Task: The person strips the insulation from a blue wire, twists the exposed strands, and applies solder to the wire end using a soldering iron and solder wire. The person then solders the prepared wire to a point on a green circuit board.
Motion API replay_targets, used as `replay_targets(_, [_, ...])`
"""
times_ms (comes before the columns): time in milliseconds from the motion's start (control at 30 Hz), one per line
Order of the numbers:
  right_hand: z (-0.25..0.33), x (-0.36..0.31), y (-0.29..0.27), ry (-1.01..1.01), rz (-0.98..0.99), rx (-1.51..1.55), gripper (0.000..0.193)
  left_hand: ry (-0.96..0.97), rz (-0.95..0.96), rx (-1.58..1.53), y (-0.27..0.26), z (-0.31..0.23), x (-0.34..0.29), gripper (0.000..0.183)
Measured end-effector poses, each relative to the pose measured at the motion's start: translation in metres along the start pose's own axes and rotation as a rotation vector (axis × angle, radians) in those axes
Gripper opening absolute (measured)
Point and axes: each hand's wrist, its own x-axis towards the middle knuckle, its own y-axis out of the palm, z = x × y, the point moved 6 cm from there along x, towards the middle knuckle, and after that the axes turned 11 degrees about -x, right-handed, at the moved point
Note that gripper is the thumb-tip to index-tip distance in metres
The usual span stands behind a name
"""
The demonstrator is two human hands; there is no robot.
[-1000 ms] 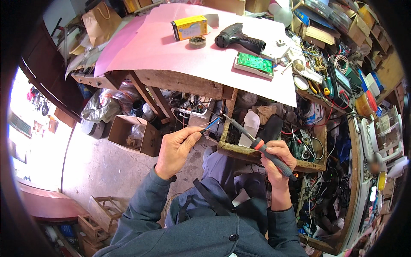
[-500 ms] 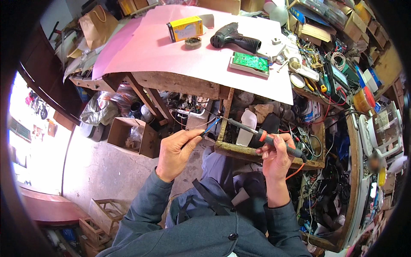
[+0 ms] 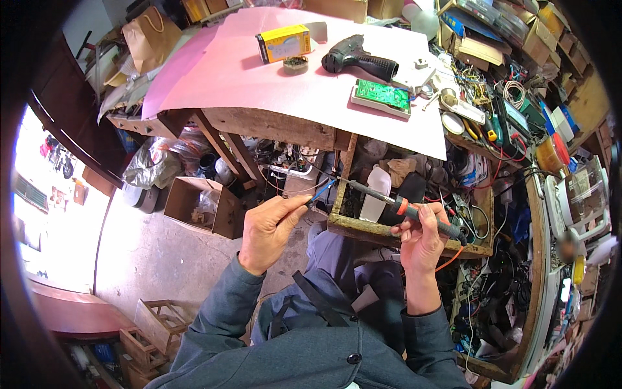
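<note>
My right hand [image 3: 421, 243] is closed around the grip of a soldering iron [image 3: 403, 207], whose metal shaft points up and left. An orange cord trails from the iron's rear end. Between thumb and fingers of my left hand [image 3: 273, 230] is a thin blue wire [image 3: 322, 190], its far end pointing up and right. The iron's tip and the wire's end meet or nearly meet above the drawer's left edge; contact is too small to tell. On the pink-covered table [image 3: 214, 84] lies a green circuit board [image 3: 382, 96] in a white casing, near the front edge.
A black cordless drill [image 3: 360, 58], a yellow box [image 3: 285, 43] and a small round tin [image 3: 295, 65] stand farther back. Below is an open wooden drawer [image 3: 363, 228] of mixed parts. Tools and cables crowd the right. A cardboard box [image 3: 201, 206] sits on the floor.
The whole view has shifted very slightly. Both hands keep their grips, and the wire and iron tip stay close together.
</note>
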Motion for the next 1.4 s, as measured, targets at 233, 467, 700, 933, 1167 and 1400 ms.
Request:
replay_targets(233, [0.0,-0.001,0.0,-0.001,0.003,0.0,0.018,0.01,0.001,0.001,0.002,-0.001,0.002,0.026])
replay_targets(467, [0.0,-0.001,0.0,-0.009,0.012,-0.006,0.019,0.012,0.008,0.02,0.002,0.001,0.0,0.024])
replay_targets(700, [0.0,-0.001,0.0,-0.004,0.017,0.005,0.019,0.064,-0.008,0.11,0.001,-0.005,0.0,0.025])
replay_targets(933, [0.0,-0.001,0.001,-0.015,0.015,-0.002,0.018,0.175,-0.031,0.316,0.0,-0.021,0.001,0.028])
replay_targets(1167, [0.0,-0.001,0.001,-0.024,0.031,-0.002,0.017,0.332,-0.012,0.583,0.002,-0.028,-0.003,0.035])
replay_targets(1400, [-0.001,-0.002,0.0,-0.028,0.033,-0.005,0.017,0.43,0.002,0.689,0.002,-0.037,-0.006,0.044])
